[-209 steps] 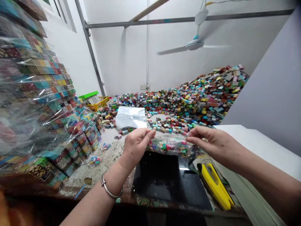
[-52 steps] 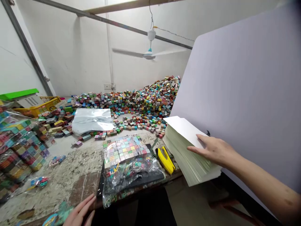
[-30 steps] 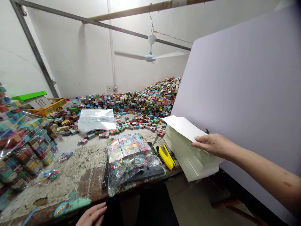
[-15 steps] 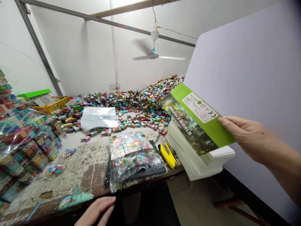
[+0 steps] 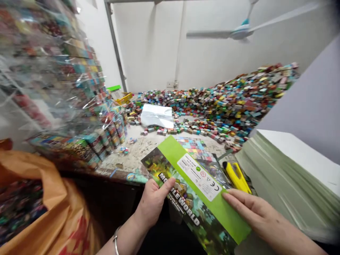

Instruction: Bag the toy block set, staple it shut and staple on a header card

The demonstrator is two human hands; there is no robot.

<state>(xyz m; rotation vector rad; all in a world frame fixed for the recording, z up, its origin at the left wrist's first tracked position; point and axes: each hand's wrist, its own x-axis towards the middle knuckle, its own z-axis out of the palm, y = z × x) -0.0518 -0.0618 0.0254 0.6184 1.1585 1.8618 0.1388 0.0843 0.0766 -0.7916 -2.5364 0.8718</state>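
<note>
A green printed card (image 5: pixel 196 177) with dark game artwork and a white label is tilted in front of me. My left hand (image 5: pixel 152 200) pinches its left edge, thumb on top. My right hand (image 5: pixel 252 209) grips the green edge on the right side. Behind the card, partly covered by it, a clear bag of small patterned blocks (image 5: pixel 192 144) lies on the table. A yellow stapler-like tool (image 5: pixel 238 178) is just beyond my right hand.
Loose colored blocks (image 5: pixel 223 102) are heaped along the back wall. A white sheet (image 5: pixel 157 116) lies on the table (image 5: pixel 138 152). Wrapped block stacks (image 5: pixel 87 81) and an orange sack (image 5: pixel 66 209) are on the left, a stack of paper (image 5: pixel 287 184) on the right.
My left hand has risen from the table's front edge and taken hold of the card. The card has moved left and down, closer to me. The view has turned left.
</note>
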